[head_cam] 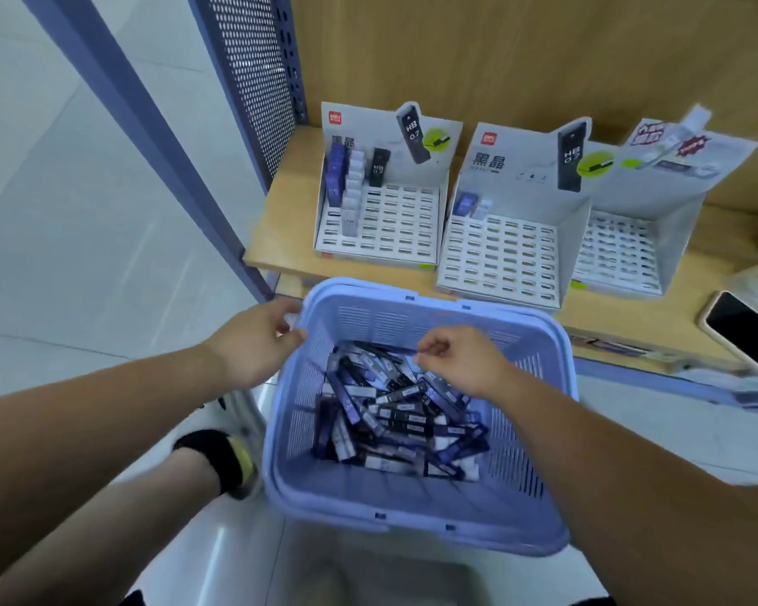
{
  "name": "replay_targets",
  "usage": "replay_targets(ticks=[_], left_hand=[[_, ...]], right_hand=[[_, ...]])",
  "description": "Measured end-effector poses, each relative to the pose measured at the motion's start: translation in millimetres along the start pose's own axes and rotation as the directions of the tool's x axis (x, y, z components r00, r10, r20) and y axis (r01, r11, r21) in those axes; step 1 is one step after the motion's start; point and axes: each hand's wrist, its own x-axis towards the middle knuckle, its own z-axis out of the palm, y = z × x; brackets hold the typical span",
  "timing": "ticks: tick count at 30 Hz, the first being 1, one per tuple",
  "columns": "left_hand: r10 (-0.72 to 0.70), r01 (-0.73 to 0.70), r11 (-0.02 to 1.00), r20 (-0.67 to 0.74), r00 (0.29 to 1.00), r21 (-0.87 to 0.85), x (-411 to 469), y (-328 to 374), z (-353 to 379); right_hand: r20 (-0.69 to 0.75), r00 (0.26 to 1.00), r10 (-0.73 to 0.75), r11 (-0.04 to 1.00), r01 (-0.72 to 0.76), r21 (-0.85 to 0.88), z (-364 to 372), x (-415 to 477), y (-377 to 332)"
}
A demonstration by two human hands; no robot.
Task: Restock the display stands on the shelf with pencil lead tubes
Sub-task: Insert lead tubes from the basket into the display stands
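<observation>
Gripping basket [390, 319] rim, left hand [254, 343].

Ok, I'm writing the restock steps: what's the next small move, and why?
Probably lower the right hand to pinch one tube from the basket: it hovers over the pile, the left hand grips the rim, and the stands are mostly empty.

Head view, steeply down, close
</observation>
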Motion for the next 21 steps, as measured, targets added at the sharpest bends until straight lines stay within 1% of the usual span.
replay_targets(ticks=[2, 4, 5, 6, 8, 10, 13, 15, 21], left_hand=[[-0.018, 0.013, 0.997, -0.07, 0.997, -0.071, -12, -14, 32], [-0.022, -0.005, 0.983, -0.145, 0.989, -0.186, -27, -27, 55], [-0.023, -0.022, 0.97, -0.182, 0.983, -0.242, -34, -32, 64], [-0.03, -0.035, 0.957, -0.218, 0.975, -0.287, -40, -34, 71], [-0.069, -0.022, 0.944, -0.263, 0.962, -0.328, -48, -35, 81], [-0.095, -0.008, 0.945, -0.301, 0.949, -0.326, -50, -36, 89], [-0.077, -0.04, 0.947, -0.348, 0.934, -0.318, -47, -40, 93], [-0.066, -0.049, 0.951, -0.358, 0.931, -0.304, -46, -43, 95], [-0.074, -0.05, 0.953, -0.389, 0.918, -0.3, -44, -47, 101]], right_hand=[[0.168, 0.98, 0.105, 0.994, -0.097, -0.052, 17, 8, 19], [0.269, 0.949, 0.165, 0.984, -0.139, -0.115, 31, 15, 32], [0.297, 0.938, 0.18, 0.979, -0.142, -0.146, 38, 19, 36], [0.306, 0.935, 0.181, 0.976, -0.133, -0.169, 45, 22, 40], [0.273, 0.951, 0.147, 0.976, -0.094, -0.197, 60, 26, 46], [0.249, 0.963, 0.105, 0.971, -0.046, -0.234, 76, 28, 50], [0.243, 0.969, 0.043, 0.947, 0.039, -0.32, 95, 32, 55], [0.248, 0.969, 0.0, 0.91, 0.103, -0.402, 103, 37, 57], [0.286, 0.958, 0.02, 0.859, 0.13, -0.494, 114, 51, 67]])
